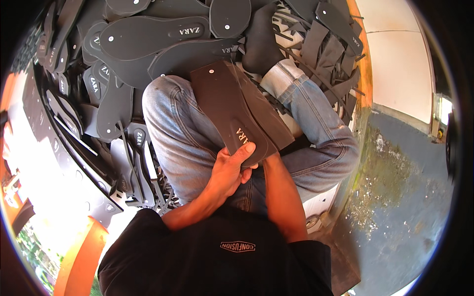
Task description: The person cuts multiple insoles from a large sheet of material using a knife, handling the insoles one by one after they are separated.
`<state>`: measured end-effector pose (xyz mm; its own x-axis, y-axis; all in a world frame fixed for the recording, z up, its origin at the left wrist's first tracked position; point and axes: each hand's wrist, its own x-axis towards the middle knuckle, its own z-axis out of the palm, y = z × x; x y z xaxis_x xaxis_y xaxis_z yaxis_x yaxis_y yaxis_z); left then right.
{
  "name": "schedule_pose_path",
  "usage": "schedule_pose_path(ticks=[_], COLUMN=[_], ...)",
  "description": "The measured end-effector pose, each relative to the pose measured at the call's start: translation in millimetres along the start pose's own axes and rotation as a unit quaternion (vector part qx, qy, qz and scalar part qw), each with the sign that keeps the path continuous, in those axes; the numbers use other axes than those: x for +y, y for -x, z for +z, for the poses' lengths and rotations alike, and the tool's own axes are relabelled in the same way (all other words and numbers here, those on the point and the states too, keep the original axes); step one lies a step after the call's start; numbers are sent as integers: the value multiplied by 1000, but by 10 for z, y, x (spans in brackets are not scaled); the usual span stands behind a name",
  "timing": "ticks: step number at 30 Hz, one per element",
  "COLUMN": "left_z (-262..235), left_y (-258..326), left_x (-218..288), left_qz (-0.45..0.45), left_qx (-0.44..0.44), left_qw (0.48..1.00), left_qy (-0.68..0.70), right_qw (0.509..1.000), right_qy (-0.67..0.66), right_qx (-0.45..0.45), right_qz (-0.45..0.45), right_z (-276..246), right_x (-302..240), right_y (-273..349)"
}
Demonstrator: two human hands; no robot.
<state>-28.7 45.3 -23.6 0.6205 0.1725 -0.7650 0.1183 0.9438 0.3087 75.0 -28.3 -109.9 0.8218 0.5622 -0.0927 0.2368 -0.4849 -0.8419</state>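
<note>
Left hand pinches black insole, mid-frame. Right hand mostly hidden underneath; can't tell its grip. Dark sheet juts past the insole's right edge, so trimming looks unfinished. Shaped insoles pile upper left, offcuts upper right.

The person wears a black T-shirt with a small pale print, lettering inside an outlined, elongated badge shape. Its sleeves leave the forearms bare, and the left hand is bare too. The jeans are faded blue with visible seams; one cuff is rolled up, showing a paler inside, above a black sock.
</note>
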Motion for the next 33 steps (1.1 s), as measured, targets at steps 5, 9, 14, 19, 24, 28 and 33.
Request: schedule_pose_path(ticks=[5, 9, 14, 19, 24, 28, 33], left_z=[-76, -134, -151, -129, -144, -338, -408], left_y=[55, 127, 213, 239, 272, 229, 110], left_x=[-8, 21, 53, -71, -123, -139, 393], left_qz=[11, 6, 19, 43, 29, -4, 83], left_qx=[-10, -22, -19, -27, -65, -110, -34], left_qw=[1000, 1000, 1000, 998, 997, 994, 996], left_qy=[-1, 9, -3, -21, -21, -24, 2], right_qw=[1000, 1000, 998, 995, 987, 969, 948], right_qy=[-10, -21, -39, -67, -116, -186, -250], right_qx=[-1, 4, 10, 9, 1, -26, -94], right_qz=[14, 23, 41, 70, 114, 163, 174], right_z=[-6, -15, -45, -96, -191, -314, -426], right_x=[-14, -38, -80, -136, -229, -414, -758], right_y=[-34, -69, -102, -123, -145, -86, 192])
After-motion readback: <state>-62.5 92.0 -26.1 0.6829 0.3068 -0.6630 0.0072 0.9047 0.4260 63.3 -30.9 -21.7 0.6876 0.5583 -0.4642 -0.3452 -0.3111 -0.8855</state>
